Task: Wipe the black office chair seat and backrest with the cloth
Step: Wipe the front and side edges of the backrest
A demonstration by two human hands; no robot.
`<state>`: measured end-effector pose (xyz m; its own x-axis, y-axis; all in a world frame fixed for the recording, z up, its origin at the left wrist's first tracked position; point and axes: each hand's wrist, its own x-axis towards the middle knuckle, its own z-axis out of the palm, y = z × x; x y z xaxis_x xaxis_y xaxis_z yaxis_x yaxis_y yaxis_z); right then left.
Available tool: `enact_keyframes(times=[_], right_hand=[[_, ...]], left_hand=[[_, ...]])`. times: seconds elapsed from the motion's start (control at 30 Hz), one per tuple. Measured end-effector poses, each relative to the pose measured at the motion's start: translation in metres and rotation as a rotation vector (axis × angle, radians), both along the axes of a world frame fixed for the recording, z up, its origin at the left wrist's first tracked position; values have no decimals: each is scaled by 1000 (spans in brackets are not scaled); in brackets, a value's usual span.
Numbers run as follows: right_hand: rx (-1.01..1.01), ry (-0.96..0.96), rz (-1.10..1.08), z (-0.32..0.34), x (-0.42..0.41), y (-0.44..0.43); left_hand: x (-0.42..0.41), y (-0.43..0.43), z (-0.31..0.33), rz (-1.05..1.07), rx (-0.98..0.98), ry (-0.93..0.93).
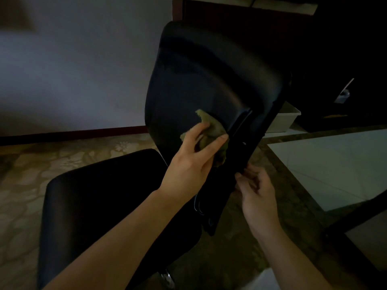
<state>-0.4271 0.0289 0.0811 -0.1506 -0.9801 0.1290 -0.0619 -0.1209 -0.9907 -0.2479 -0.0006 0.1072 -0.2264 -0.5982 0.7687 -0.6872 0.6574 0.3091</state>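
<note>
Left hand [188, 166] fingers [217, 143] grip cloth [215, 126] against backrest [209, 70]; right hand [257, 191] clasps its edge

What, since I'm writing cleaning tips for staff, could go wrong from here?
The cloth is bunched small under the left hand, so bare fingers may rub the backrest instead. The right hand holds only the backrest's edge, so the chair might swivel away. The room is dim, so missed patches on the black surface could go unnoticed.

Office-type room, dimly lit. A black office chair [209, 76] stands on patterned flooring [21, 195]. Behind: plain wall [73, 70], dark cabinet [345, 49].
</note>
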Motion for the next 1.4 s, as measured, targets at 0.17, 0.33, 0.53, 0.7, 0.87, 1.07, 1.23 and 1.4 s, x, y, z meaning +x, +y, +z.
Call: enact_keyframes(times=[0.17, 0.33, 0.53, 0.7, 0.87, 1.07, 1.23, 1.4], right_hand=[[-49, -1, 5, -1, 1, 4], [-111, 22, 1, -9, 3, 5], [-100, -6, 8, -14, 1, 1], [32, -237, 79, -11, -2, 7], [158, -378, 78, -20, -7, 8], [38, -89, 47, -32, -4, 6], [-47, 127, -77, -35, 11, 0], [-94, 193, -98, -39, 14, 0]], left_hand=[[-1, -1, -4, -37, 26, 91], [4, -3, -14, -49, 0, 30], [23, 7, -35, 4, -31, -126], [31, 11, -31, 16, -9, -52], [16, 5, -34, 43, 30, 65], [12, 11, -53, 64, 25, 51], [19, 13, -65, 39, 63, 33], [33, 15, -62, 40, 78, 27]])
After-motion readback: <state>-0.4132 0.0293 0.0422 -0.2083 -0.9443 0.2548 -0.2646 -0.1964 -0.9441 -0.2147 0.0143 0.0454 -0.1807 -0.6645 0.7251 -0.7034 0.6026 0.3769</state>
